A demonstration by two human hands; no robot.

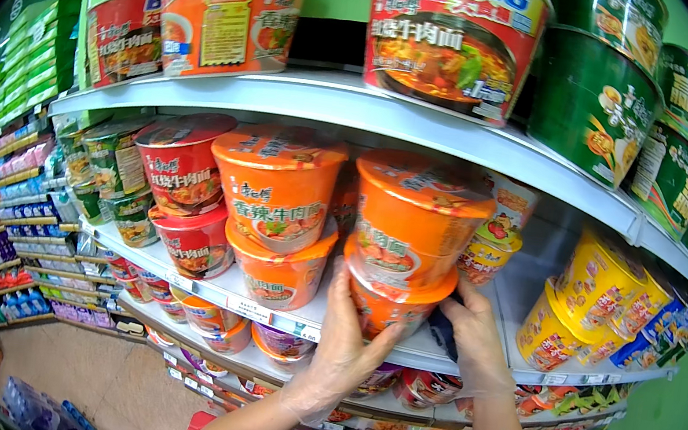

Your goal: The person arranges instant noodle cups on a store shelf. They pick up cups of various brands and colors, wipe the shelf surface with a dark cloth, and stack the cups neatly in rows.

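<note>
Two orange instant noodle tubs stand stacked on the middle shelf, the upper tub (417, 226) resting on the lower tub (388, 298). My left hand (347, 349), in a clear thin glove, grips the lower tub from its left and front, thumb across the front. My right hand (478, 342), gloved the same way, holds a dark cloth (445, 330) at that tub's right side. Its fingertips reach behind the rim, where contact is hidden. Left of my hands is another orange stack, with its top tub (274, 191) facing forward.
Overhead, a white shelf (334, 103) carries large red, orange and green tubs. Red tubs (181, 164) stand at left on the middle shelf; yellow tubs (600, 287) stand at right. More noodle tubs (214, 322) line the shelf below. Packed aisle shelves (29, 221) run along the far left.
</note>
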